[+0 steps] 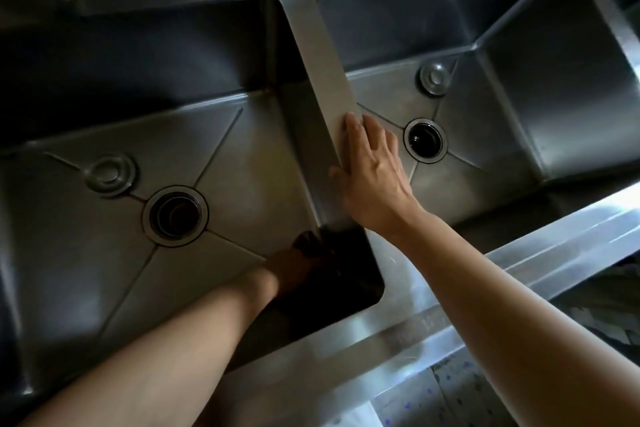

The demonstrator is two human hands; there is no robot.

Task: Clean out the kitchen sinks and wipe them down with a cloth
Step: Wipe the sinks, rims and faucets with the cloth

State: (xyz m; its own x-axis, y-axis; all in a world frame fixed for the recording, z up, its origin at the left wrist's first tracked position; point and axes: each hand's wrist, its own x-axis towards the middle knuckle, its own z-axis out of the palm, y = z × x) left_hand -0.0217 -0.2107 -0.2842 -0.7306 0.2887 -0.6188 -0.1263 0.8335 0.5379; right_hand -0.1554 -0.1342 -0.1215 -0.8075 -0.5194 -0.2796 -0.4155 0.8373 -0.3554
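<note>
Divider [322, 107]: steel strip between the two basins; landmark for all entries below.

Left sink [86, 253]: left of the divider. Floor bare of dishes and scraps; drain [175, 216] open, its stopper [110, 174] lying loose just beyond it.

Right sink [554, 97]: right of the divider. Floor likewise bare; drain [425, 140] open, stopper [433, 78] lying apart, farther back.

Right hand [372, 170]: fingers straight and together, palm flat against the right edge of the divider, holding nothing.

Left hand [301, 267]: low in the near corner of the left sink, at the foot of the divider, in deep shadow. Cannot tell whether the fingers are spread or closed, or whether they hold anything.

Cloth: none visible; if present, it is hidden in the shadow at the left hand.

Progress, as a judgement: clearing-out looks done in both basins. Wiping cannot be confirmed for either; the steel shows no clear wet or dry marks. Stoppers not yet refitted.
</note>
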